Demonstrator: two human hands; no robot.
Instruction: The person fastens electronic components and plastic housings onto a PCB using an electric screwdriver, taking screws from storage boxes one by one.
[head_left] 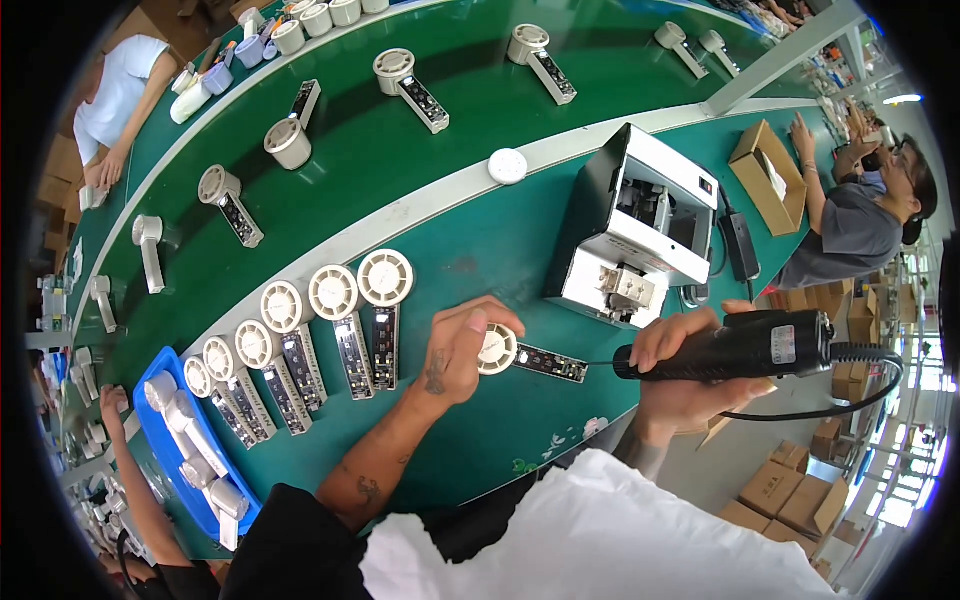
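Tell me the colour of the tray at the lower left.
Blue. The tray holding pale fan parts shows in the head view, at the bench's lower left edge.

Row of five open hand-fan units [300,345], white round heads up, circuit boards exposed, on green bench [500,250] left of centre. Blue tray [160,440] w/ white handle shells at lower left. White feeder machine [640,230] at bench centre-right; black power adapter [742,245] just beside it. Round white cap [508,166] on pale divider strip. Further fan units on conveyor belt [400,140] behind. Open cardboard box [768,175] at right, near seated co-worker [860,225].
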